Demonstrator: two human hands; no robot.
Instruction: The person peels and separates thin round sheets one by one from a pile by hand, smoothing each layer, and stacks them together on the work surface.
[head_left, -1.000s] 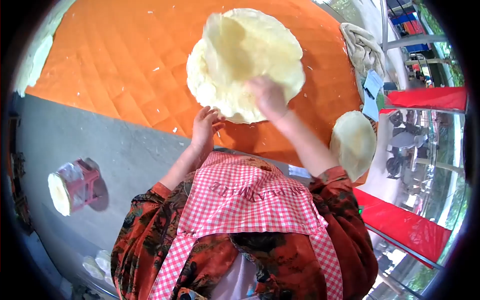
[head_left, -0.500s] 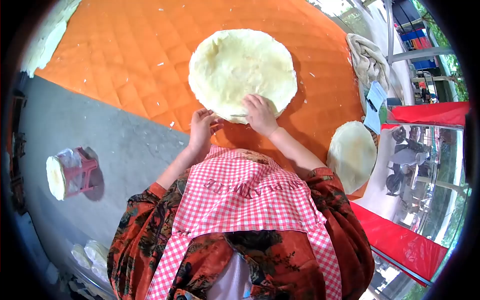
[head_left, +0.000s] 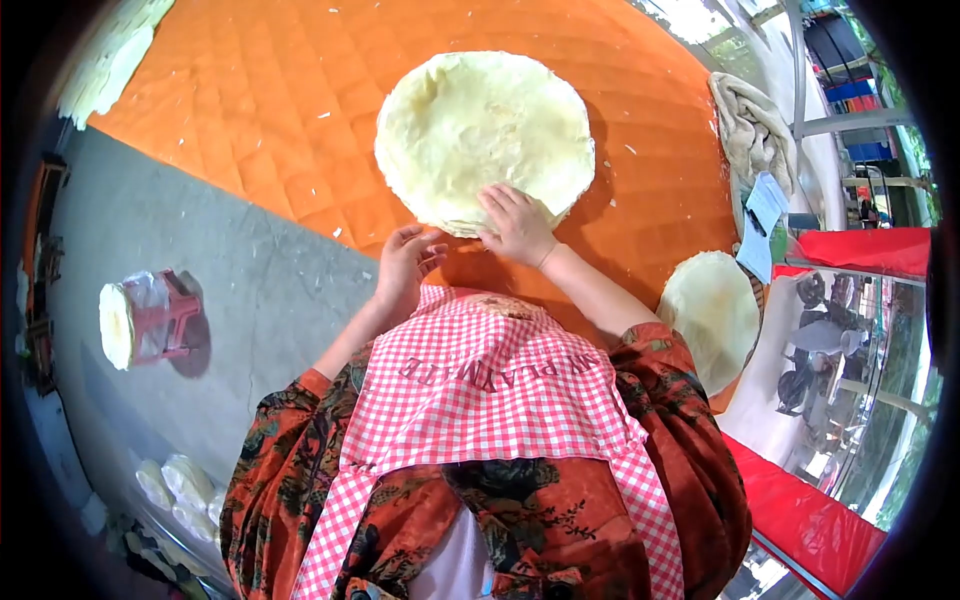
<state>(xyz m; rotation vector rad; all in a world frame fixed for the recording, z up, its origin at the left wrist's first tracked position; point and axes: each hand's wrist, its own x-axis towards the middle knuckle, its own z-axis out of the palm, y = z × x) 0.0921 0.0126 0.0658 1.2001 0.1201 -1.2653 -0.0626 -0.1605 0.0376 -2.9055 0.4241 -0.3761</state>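
Note:
A stack of thin, pale round flatbreads (head_left: pixel 480 130) lies on an orange quilted cloth (head_left: pixel 270 130) in front of me. My right hand (head_left: pixel 517 226) rests on the stack's near edge, its fingers stretched over the top sheet and its thumb by the rim. Just off the near left edge is my left hand (head_left: pixel 408 265), fingers loosely bent and apart, with nothing visible in it. Layered edges show along the near side of the stack.
Another pale round stack (head_left: pixel 712 320) lies at the right. A pink stool (head_left: pixel 175 315) lies on its side on the grey floor, a pale round against it. A crumpled towel (head_left: pixel 750 125) and blue paper (head_left: pixel 762 225) lie at the cloth's right edge. Small white scraps dot the cloth.
My left hand has come slightly away from the stack's rim. My right hand's fingers have shifted a little left and lie flatter on the top. The view has shifted slightly.

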